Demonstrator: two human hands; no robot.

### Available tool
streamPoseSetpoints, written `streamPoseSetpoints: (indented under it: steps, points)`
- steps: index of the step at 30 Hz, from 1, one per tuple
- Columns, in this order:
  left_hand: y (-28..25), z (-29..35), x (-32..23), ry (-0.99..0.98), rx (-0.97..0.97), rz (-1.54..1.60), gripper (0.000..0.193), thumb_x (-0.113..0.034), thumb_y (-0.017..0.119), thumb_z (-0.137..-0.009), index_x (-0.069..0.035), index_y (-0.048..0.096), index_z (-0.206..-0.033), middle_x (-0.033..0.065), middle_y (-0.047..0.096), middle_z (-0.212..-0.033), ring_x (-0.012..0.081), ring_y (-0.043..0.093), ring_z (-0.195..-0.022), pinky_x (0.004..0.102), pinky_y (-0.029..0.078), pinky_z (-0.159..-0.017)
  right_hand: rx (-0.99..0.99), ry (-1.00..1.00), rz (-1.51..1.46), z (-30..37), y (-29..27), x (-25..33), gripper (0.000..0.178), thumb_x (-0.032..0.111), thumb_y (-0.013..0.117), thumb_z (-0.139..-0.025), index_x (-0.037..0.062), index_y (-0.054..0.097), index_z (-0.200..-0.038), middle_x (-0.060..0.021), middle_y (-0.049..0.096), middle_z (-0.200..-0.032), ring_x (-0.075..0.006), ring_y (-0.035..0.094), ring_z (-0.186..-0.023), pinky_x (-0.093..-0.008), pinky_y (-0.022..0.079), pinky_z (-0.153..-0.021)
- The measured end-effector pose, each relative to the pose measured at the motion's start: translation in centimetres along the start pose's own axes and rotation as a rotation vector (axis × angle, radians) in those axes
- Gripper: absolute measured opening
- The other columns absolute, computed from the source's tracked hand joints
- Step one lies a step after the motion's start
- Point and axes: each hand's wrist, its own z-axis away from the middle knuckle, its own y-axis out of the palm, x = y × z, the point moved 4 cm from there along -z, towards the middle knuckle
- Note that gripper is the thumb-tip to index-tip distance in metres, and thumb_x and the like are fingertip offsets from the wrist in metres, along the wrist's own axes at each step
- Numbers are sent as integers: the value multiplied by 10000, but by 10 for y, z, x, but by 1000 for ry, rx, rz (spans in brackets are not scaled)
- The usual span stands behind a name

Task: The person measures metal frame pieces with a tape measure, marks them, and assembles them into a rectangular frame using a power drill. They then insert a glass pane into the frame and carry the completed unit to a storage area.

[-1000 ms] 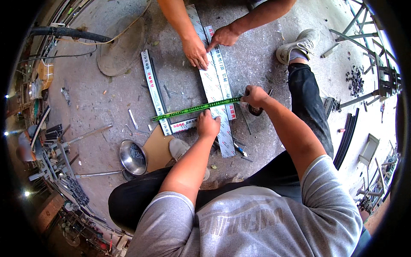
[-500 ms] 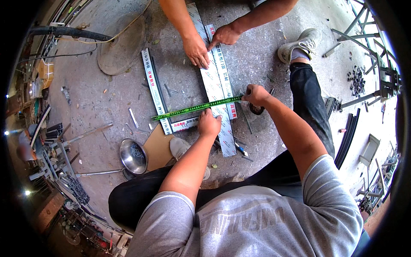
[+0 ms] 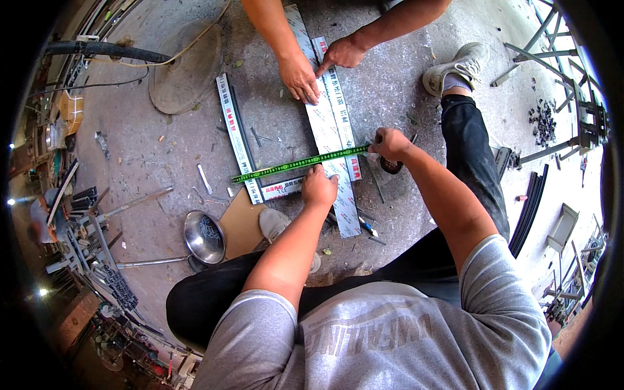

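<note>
A green tape measure blade (image 3: 279, 169) stretches across a U-shaped set of film-wrapped profiles. My right hand (image 3: 390, 143) is closed on the tape's right end. My left hand (image 3: 319, 187) is curled against the left edge of the long profile (image 3: 323, 133), just below the blade; its fingertips are partly hidden. A shorter profile (image 3: 351, 162) lies along its right side. At the left is another wrapped profile (image 3: 237, 135), joined at the bottom to a crosspiece (image 3: 283, 188). Another person's flat hand (image 3: 299, 79) presses on the long profile, and that person's other hand (image 3: 342, 53) points at it.
A metal bowl (image 3: 204, 237) with small pieces inside stands at lower left, by a cardboard piece (image 3: 242, 224). A round plate (image 3: 184, 75) lies at upper left. Dark strips (image 3: 530, 211), scattered black bits (image 3: 541, 123) and a metal stand (image 3: 552, 55) are at right. A pen-like tool (image 3: 368, 227) lies near the long profile.
</note>
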Motion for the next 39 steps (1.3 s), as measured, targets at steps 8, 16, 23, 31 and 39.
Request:
streamPoseSetpoints:
  steps: [8, 16, 23, 31, 39]
  points:
    - [-3, -1, -5, -112, 57, -34, 516, -357, 820, -836, -3, 621, -1153, 257, 677, -1163, 453, 652, -1099, 546, 523, -939, 249, -183, -125, 29, 2, 22, 442, 336, 833, -796, 28, 760, -1104, -196, 750, -920, -278, 719, -860, -411, 550, -798]
    - [-3, -11, 16, -123, -2, -16, 727, -465, 915, -696, 15, 562, -1111, 289, 669, -1137, 454, 650, -1098, 535, 520, -952, 529, -91, 140, 75, 58, -19, 377, 326, 741, -855, 86, 781, -1143, -150, 770, -1106, -293, 728, -981, -422, 567, -893]
    - [-27, 0, -19, 290, -124, -216, 869, -401, 898, -730, -105, 502, -1444, 172, 546, -1339, 380, 532, -1246, 561, 410, -1063, 1032, -251, 787, 128, 112, -99, 346, 250, 728, -866, 130, 771, -1188, -134, 764, -1147, -326, 718, -1027, -468, 555, -892]
    - [-24, -22, -21, 332, 47, -342, 944, -423, 892, -728, -116, 486, -1523, 195, 325, -1660, 379, 302, -1532, 608, 240, -1229, 640, 25, 731, 113, 73, -114, 249, 164, 626, -867, 27, 788, -999, -204, 764, -1065, -369, 727, -1012, -499, 563, -890]
    - [-34, -19, -38, 331, 88, -382, 902, -390, 860, -792, -50, 461, -1525, 199, 296, -1665, 375, 269, -1545, 582, 205, -1252, 627, 151, 162, 128, 68, -105, 192, 189, 634, -867, 138, 775, -987, -95, 748, -793, -256, 734, -686, -420, 620, -630]
